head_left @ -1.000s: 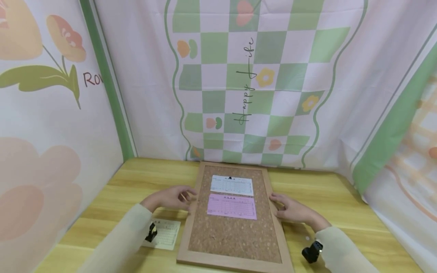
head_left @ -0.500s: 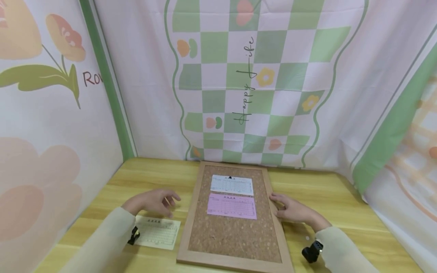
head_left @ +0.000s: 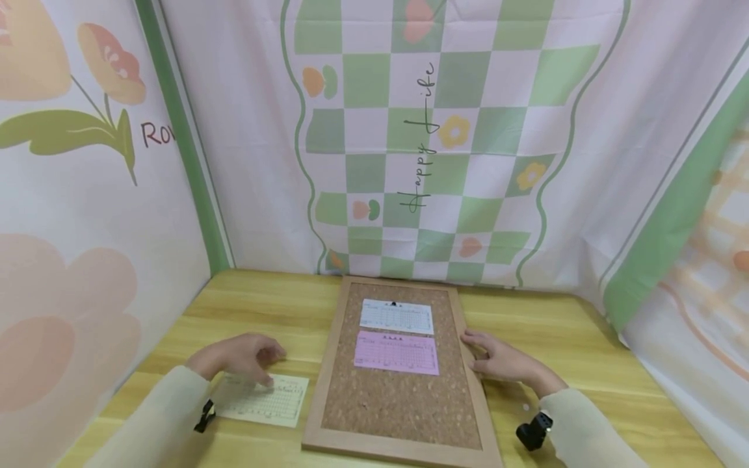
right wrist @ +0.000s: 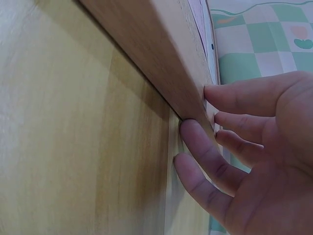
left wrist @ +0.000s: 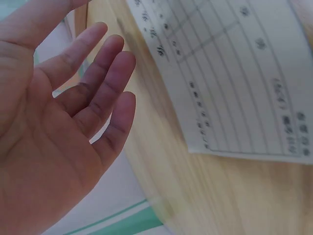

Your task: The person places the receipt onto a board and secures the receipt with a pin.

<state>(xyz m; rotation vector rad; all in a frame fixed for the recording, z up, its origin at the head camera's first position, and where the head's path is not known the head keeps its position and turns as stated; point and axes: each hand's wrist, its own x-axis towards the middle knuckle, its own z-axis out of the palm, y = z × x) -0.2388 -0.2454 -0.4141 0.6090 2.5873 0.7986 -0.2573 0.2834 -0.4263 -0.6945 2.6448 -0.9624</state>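
Observation:
Over the upper left part of a pale yellow printed slip (head_left: 275, 404) hovers my left hand (head_left: 241, 356), palm down with loosely bent fingers. In the left wrist view, nothing is between those fingers, and the slip (left wrist: 234, 73) lies beside them on the table. My right hand (head_left: 506, 361) rests its fingertips against the right side of a wood-framed corkboard (head_left: 404, 416). The right wrist view shows its fingertips (right wrist: 193, 132) along the frame's side. On the board, a light blue slip (head_left: 398, 317) sits above a pink slip (head_left: 398, 354). A small black pin (head_left: 394, 303) marks the blue slip's top.
The wooden table (head_left: 562, 325) meets a white curtain (head_left: 251, 195) with a green checkered print at the back. Another curtain with flowers (head_left: 117, 65) hangs at the left. Black cameras (head_left: 534, 431) are strapped to both wrists.
My left hand has left the board's left edge and moved left and slightly nearer, to over the yellow slip. My right hand stays at the board's right side.

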